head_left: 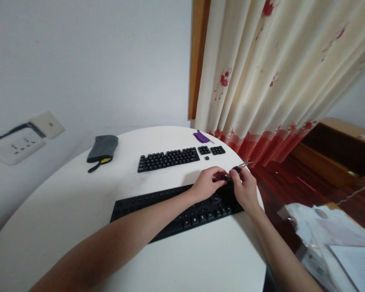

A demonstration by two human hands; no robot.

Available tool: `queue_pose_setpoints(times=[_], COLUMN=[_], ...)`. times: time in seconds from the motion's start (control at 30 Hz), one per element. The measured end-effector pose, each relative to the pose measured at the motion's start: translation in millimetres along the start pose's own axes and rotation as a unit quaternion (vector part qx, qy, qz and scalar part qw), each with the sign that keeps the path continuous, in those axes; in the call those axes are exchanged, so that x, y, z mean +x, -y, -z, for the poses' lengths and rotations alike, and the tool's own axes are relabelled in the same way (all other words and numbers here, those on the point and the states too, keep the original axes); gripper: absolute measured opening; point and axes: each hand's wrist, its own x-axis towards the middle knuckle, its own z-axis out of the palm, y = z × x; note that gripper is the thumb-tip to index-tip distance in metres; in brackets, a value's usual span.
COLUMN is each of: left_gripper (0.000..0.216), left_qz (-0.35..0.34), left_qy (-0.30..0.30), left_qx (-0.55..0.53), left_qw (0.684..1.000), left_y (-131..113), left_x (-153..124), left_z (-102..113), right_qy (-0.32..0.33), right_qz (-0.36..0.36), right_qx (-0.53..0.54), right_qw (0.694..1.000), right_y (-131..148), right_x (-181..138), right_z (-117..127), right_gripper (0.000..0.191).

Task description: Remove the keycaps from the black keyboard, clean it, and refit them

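two hands | keyboard point(146, 202) long axis left-right | right hand point(246, 188) grips puller point(242, 165) pointing up-right | left hand point(205, 184) grip unclear

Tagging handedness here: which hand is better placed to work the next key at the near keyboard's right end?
Likely right: the right hand holds a metal tool over the far right corner of the keyboard; the left hand only touches the keyboard beside it.

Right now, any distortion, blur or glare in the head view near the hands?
Head view: wide-angle bending bows the table rim and the curtain; light soft and even, only faint shadow beside the keyboard; no glare there; the left hand, right hand and the tool it pinches look slightly soft.
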Motion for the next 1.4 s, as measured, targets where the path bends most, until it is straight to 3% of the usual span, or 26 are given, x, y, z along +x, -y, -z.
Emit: queue_pose_setpoints(times=[0.23, 0.47, 0.77, 0.93, 1.03, 1.17, 1.27, 1.4], left_gripper=[0.028, 0.021, 0.017, 0.015, 0.012, 0.015, 0.014, 0.012], left_qz=[-0.042, -0.121, -0.162, -0.182, -0.176, -0.12, -0.064, -0.016], left_qy=[0.008, 0.018, 0.065, 0.085, 0.054, -0.032, -0.063, -0.051], left_qx=[0.103, 0.24, 0.408, 0.375, 0.319, 0.298, 0.34, 0.419], left_qw=[0.994, 0.963, 0.896, 0.905, 0.93, 0.947, 0.936, 0.906], left_y=[-5, -9, -18, -21, -17, -13, -14, -10], left_x=[-4, -7, -9, -10, -9, -2, 12, 44], left_z=[-2, 2, 3, 1, 0, 7, 19, 32], right_qy=[-0.004, 0.008, 0.023, 0.005, -0.024, -0.053, -0.061, -0.061], right_qz=[-0.034, -0.075, -0.003, 0.0, -0.018, -0.035, -0.041, -0.038], right_qx=[-0.031, -0.029, -0.051, -0.053, -0.036, -0.002, 0.01, 0.02], right_qw=[0.999, 0.997, 0.998, 0.999, 0.999, 0.998, 0.997, 0.997], right_y=[-2, -12, -5, -5, -8, -12, -12, -9], right_x=[-10, -13, -11, -12, -11, -9, -9, -10], right_z=[1, -3, 3, 2, 3, 5, 6, 5], right_gripper=[0.023, 0.028, 0.027, 0.026, 0.024, 0.025, 0.026, 0.026])
